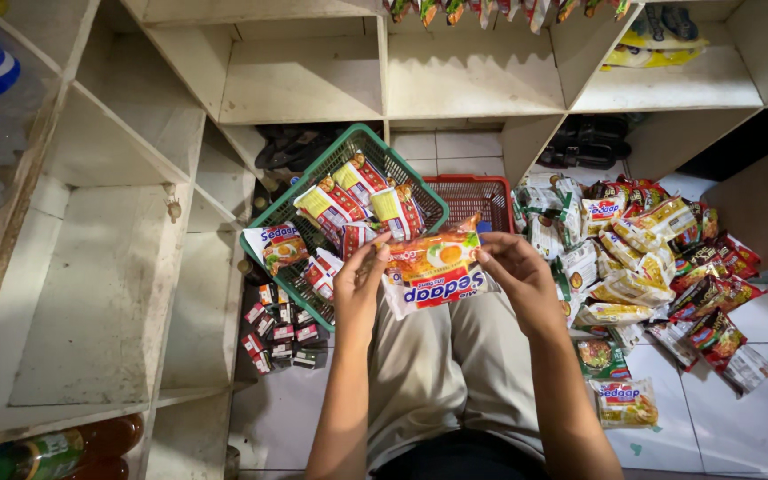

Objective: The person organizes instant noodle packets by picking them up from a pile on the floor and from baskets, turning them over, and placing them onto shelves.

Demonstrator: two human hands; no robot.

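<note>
An orange and white instant noodle packet (428, 271) is held flat above my lap by both hands. My left hand (357, 289) grips its left edge and my right hand (513, 276) grips its right edge. Just beyond my left hand stands a green plastic basket (348, 147) holding several red and yellow noodle packets (348, 200). A red basket (477, 188) sits behind the held packet, partly hidden by it.
A heap of noodle packets (642, 258) lies on the white tiled floor to my right. Small dark boxes (279, 333) are stacked by my left knee. White wooden shelves (304, 80) stand ahead and to the left. Bottles (55, 449) lie at lower left.
</note>
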